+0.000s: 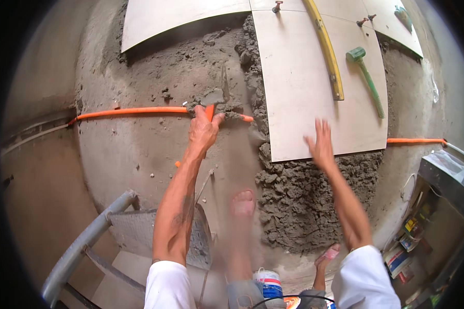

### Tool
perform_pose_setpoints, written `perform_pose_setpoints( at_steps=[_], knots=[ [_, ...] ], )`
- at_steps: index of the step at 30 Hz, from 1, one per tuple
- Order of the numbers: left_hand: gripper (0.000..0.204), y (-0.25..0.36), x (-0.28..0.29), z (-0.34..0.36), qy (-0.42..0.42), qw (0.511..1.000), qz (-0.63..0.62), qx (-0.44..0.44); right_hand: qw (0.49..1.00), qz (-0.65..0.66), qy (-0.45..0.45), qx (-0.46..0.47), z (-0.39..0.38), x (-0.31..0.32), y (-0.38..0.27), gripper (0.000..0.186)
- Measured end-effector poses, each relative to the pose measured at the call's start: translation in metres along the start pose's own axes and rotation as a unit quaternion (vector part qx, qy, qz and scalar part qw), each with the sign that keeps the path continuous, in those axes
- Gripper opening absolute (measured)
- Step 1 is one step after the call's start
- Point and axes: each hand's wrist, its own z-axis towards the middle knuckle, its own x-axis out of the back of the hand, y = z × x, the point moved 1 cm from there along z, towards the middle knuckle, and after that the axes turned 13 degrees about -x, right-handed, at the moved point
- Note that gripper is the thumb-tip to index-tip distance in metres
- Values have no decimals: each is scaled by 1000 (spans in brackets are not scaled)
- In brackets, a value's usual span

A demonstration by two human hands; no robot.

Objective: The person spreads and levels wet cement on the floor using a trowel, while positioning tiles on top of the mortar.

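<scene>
My left hand (pixel 203 133) is closed round the orange handle of a trowel (pixel 214 97). Wet grey mortar clings about its blade, low over the rough floor, beside an orange pipe (pixel 139 110) that crosses the ground. My right hand (pixel 322 148) has its fingers spread and holds nothing. It is over the near edge of a large pale tile (pixel 288 113); whether it touches the tile I cannot tell. In front of that edge spreads a thick bed of lumpy mortar (pixel 304 206).
On the tiles lie a yellow spirit level (pixel 326 51) and a green mallet (pixel 367 80). A metal wheelbarrow or cart with a tubular handle (pixel 80 247) stands at lower left. A paint bucket (pixel 269 282) is near my legs, and a dark shelf unit (pixel 438 190) holds boxes at right.
</scene>
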Motion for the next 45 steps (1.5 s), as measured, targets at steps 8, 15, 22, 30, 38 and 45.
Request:
perform_pose_setpoints(
  at_steps=[8,15,22,30,38,45],
  knots=[
    [48,17,-34,116,-7,991,-133,9,988,-133,-82,-9,168,10,-41,97],
    [48,62,42,214,-135,971,-195,41,985,-161,-57,-6,156,12,-51,99],
    [47,95,68,262,-183,975,-114,57,983,-158,-92,-29,157,14,-52,102],
    [46,89,54,293,-220,967,-90,94,991,-102,-80,-25,156,-1,-42,101],
    [57,85,22,255,-282,957,52,46,992,-106,-50,-39,158,1,-42,99],
    [36,63,-15,115,-293,938,140,-125,979,-154,-109,-71,159,14,-59,103]
  ],
)
